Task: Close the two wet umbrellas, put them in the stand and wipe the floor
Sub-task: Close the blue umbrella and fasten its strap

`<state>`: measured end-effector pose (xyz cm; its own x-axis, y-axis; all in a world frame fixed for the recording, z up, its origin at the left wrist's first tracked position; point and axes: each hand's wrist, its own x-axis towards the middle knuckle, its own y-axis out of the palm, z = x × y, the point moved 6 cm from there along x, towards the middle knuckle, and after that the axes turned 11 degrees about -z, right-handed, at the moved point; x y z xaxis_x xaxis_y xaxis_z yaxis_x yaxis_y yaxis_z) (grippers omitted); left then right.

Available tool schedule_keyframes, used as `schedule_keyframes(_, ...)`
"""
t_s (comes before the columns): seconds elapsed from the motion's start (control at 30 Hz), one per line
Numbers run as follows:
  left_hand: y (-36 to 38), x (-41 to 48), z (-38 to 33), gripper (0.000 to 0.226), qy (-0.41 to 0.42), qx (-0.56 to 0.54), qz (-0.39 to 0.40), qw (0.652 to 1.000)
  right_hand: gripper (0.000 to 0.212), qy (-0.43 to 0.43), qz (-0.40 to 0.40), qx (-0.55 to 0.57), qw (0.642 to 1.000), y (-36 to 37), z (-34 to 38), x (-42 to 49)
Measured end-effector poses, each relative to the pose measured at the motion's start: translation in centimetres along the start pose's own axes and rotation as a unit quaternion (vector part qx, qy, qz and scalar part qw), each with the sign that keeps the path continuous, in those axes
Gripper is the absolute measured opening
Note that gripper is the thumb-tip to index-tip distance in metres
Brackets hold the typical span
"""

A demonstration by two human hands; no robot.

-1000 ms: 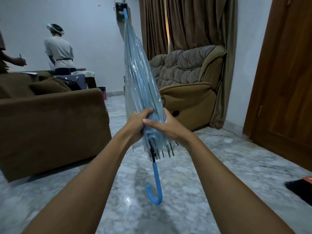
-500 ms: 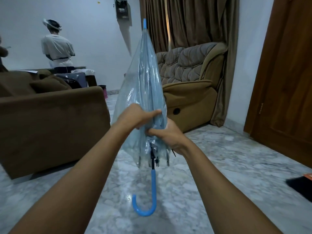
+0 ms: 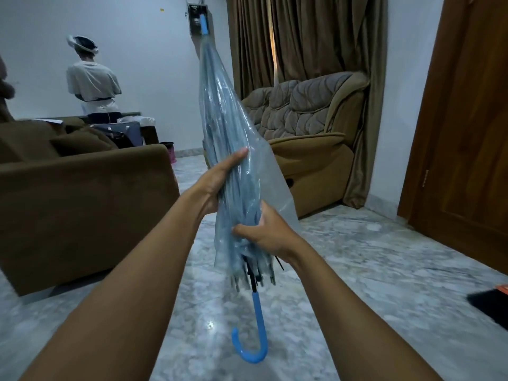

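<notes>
Brown upholstery fills the left side: a sofa (image 3: 82,204), and beyond it a person (image 3: 93,81) standing with their back turned at the far wall.

Near the middle, the left hand (image 3: 220,182) cups the folded canopy of the clear blue umbrella (image 3: 222,119). One digit lies stretched up along the plastic and the rest pass behind it, so I read the grip as wrapped round the bundle, gathering the pleats. The umbrella is held in the air, tip up and tilted slightly left, with its blue hooked handle (image 3: 255,334) hanging above the marble floor (image 3: 357,270), probably so water runs off downward.

Just below, the right hand (image 3: 266,232) has its grip closed round the lower canopy near the rib ends, pinning the ribs together. A loose flap (image 3: 277,185) juts out to the right, so the furling looks unfinished.

Further right are a tan armchair (image 3: 310,138), brown curtains (image 3: 302,37) and a wooden door (image 3: 467,119).

No stand or second umbrella is in view. A wall box (image 3: 196,17) behind the tip carries markings too small to read; no brand shows on the umbrella.
</notes>
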<state>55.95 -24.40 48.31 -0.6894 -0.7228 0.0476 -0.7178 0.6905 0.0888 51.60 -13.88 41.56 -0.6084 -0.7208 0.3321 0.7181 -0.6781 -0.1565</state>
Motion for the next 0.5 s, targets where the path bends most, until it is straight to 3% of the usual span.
schedule_keyframes(0.1, -0.1, 0.1, 0.4, 0.05, -0.012, 0.026, 0.0, 1.0, 0.061, 0.005, -0.025, -0.017, 1.0, -0.1, -1.4, -0.4)
schedule_keyframes(0.2, -0.3, 0.3, 0.5, 0.049, 0.0, 0.033, -0.051, 0.998, 0.071, 0.024, -0.045, -0.047, 0.998, -0.4, -1.9, -0.9)
schedule_keyframes(0.3, -1.0, 0.7, 0.6, 0.051, 0.014, 0.011, -0.11, 0.994, 0.101, -0.037, -0.176, -0.226, 0.957, -2.5, -1.3, -1.2)
schedule_keyframes(0.37, -1.3, 0.8, 0.8, 0.055, 0.009, -0.017, -0.114, 0.993, 0.125, -0.07, -0.235, -0.244, 0.938, -3.5, -0.4, -1.1)
schedule_keyframes(0.43, -0.8, 0.5, 1.2, 0.043, 0.004, -0.037, -0.105, 0.994, 0.14, -0.024, -0.17, -0.153, 0.973, -3.1, -0.4, -0.3)
schedule_keyframes(0.5, -0.2, 0.0, 1.5, 0.025, 0.013, -0.042, -0.114, 0.992, 0.139, 0.014, -0.066, -0.125, 0.99, -1.3, -0.6, 0.1)
